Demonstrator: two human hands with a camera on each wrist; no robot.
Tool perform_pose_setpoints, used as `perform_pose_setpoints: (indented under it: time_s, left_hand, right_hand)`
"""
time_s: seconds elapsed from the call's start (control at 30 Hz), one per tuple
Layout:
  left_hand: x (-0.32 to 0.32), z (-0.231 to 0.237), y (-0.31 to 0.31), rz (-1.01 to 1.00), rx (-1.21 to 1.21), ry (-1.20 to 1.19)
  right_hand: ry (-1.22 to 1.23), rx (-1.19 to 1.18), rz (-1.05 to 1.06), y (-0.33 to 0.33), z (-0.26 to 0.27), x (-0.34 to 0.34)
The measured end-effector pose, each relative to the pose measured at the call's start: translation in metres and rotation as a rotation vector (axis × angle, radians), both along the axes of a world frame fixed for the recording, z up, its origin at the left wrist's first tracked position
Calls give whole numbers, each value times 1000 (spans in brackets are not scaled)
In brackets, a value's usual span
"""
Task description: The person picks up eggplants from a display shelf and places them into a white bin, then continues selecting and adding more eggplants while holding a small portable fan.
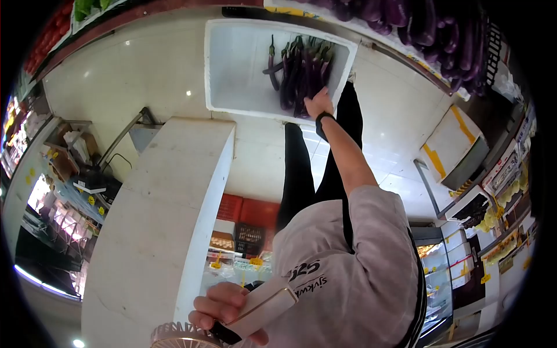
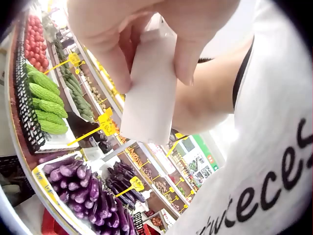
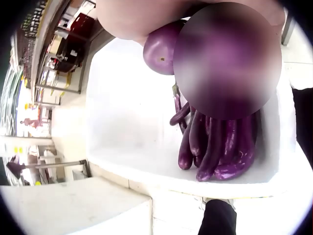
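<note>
Several long purple eggplants (image 1: pixel 293 72) lie bunched at the right side of a white foam box (image 1: pixel 232 69). My right hand (image 1: pixel 320 103) is at the near end of the bunch, over the box's front rim, and grips an eggplant (image 3: pixel 160 53). That eggplant's rounded end shows close under the hand in the right wrist view, while a blurred disc hides the rest of the grip. Low in front of my shirt, my left hand (image 1: pixel 223 307) holds a white handheld fan (image 1: pixel 267 310) by its handle, with the round fan cage beside the fingers.
A long white counter (image 1: pixel 151 226) runs along the left. Beyond the box is a produce stand with heaped eggplants (image 1: pixel 452 40); bitter melons (image 2: pixel 46 103) and tomatoes (image 2: pixel 35 41) sit farther along. A white carton (image 1: pixel 452 145) stands on the right. My legs are right behind the box.
</note>
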State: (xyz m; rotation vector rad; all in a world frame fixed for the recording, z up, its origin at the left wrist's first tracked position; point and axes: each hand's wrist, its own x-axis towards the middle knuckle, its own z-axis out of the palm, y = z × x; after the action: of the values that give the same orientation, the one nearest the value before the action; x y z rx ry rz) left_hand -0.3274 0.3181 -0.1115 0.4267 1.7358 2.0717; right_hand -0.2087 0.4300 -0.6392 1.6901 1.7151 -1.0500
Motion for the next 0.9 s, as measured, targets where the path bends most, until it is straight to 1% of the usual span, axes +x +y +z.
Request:
perform_pose_setpoints:
  time_s: [0.03, 0.07, 0.17, 0.27, 0.37, 0.47, 0.5, 0.57, 0.6, 0.63, 0.7, 0.77, 0.8, 0.83, 0.87, 0.9]
  left_hand:
    - [-3, -2, -4, -56, -16, -41]
    - [-4, -6, -14, -95, -70, -4]
    - [-3, -18, -14, -104, -99, 30]
    - [-5, -21, -17, -153, -152, -2]
    - [-6, -26, -8, -186, -149, -37]
    - [-3, -26, -1, -198, -141, -40]
    - [-1, -24, 2, -195, -133, -35]
    - [1, -19, 8, -194, -108, -18]
    - [2, -14, 12, -197, -94, -7]
    - [4, -8, 14, -200, -79, 4]
    - [4, 9, 17, -241, -77, 12]
    - [6, 27, 19, -257, -51, 17]
    - [9, 37, 19, -255, -33, 15]
    - [12, 46, 19, -252, -12, 15]
    - [15, 53, 19, -268, 36, 14]
    - [17, 59, 19, -284, 84, 15]
  right_hand:
    - [-13, 65, -70, 1, -8, -4]
    - [-55, 28, -132, 4, -19, -7]
    - [-194, -28, -282, 7, -55, -13]
    - [-243, -168, -324, 9, -68, -9]
    - [-341, -243, -324, -7, -93, -1]
    - [-376, -244, -270, -15, -92, 3]
    - [-329, -316, -209, -13, -86, 5]
    - [-226, -444, -88, 4, -57, 4]
    - [-197, -376, -14, 1, -54, 5]
    - [-190, -365, 40, 0, -51, 8]
    - [-100, -412, 133, 4, -50, 13]
    - [-7, -410, 212, 9, -52, 22]
    - [33, -399, 252, 21, -28, 21]
    - [40, -392, 236, 33, -7, 20]
    - [76, -381, 285, 42, 5, 24]
    - [103, -362, 280, 49, 11, 29]
